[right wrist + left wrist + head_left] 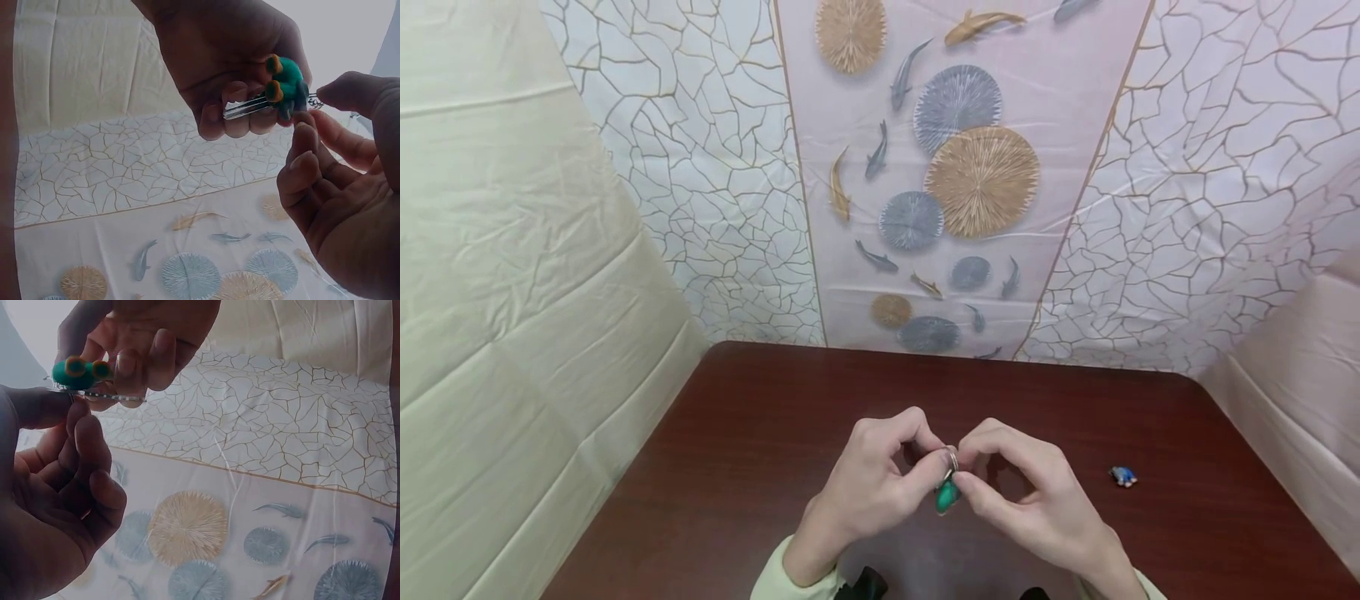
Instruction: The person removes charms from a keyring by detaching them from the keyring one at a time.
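Over the table, my left hand (pixel 876 475) pinches a silver key ring (pixel 953 460) between thumb and forefinger. From the other side my right hand (pixel 1033 483) pinches at the same ring, thumb and fingertip bent round its edge. A small green figure charm (pixel 947 497) with orange-rimmed ends (pixel 274 90) hangs just below the fingertips. Silver keys (pixel 247 108) stick out beside the charm in the right wrist view, passing in front of the left hand's curled fingers. The fingertips hide part of the ring.
A small blue figure (pixel 1123 476) lies on the dark reddish-brown table (pixel 760 417), to the right of my hands. Patterned cloth (pixel 700 167) hangs behind the table's far edge, and pale cloth (pixel 512 333) slopes along both sides.
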Demonstrator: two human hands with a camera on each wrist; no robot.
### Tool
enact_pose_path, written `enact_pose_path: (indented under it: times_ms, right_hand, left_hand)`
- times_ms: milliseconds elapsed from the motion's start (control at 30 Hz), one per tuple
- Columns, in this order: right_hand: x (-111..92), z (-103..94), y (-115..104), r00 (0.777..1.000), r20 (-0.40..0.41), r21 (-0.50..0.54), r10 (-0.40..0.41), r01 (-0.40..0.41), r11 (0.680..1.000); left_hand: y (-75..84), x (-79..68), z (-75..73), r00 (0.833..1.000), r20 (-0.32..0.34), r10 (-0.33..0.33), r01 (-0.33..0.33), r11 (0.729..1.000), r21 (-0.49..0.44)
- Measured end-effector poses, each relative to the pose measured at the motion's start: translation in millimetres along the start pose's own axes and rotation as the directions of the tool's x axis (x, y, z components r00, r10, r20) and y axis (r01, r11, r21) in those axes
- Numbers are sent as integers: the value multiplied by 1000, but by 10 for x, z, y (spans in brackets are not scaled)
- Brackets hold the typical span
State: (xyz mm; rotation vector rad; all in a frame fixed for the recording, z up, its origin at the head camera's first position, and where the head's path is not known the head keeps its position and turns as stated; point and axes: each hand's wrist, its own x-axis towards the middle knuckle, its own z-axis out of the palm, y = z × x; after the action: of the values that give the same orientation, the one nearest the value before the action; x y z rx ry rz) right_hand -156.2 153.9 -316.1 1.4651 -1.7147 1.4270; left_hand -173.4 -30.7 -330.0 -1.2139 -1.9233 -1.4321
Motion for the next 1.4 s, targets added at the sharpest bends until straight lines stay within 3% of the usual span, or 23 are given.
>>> enact_pose_path:
  times_ms: [167, 500, 700, 900, 1133, 1400]
  right_hand:
    - [16, 29, -18, 1000, 0, -42, 9, -9, 999]
    - [-16, 27, -26, 998, 13, -88, 59, -58, 994]
    - [-12, 1, -39, 998, 10, -72, 54, -53, 996]
    - [-10, -21, -54, 999, 9, -84, 38, -37, 996]
    - [-29, -52, -7, 1000, 20, -103, 12, -10, 995]
    - [-52, -101, -29, 998, 50, -144, 42, -34, 989]
  left_hand:
    - [-1, 2, -2, 1000, -9, -19, 19, 1000, 7]
    - [-19, 20, -15, 999, 38, -35, 34, 999, 22]
    - [-31, 48, -12, 996, 47, 72, -76, 995, 69]
    - [-50, 52, -5, 981, 20, 193, -194, 974, 113]
    - [-64, 32, 2, 978, 6, 206, -206, 972, 115]
    - [-87, 44, -4, 975, 38, 220, -223, 963, 150]
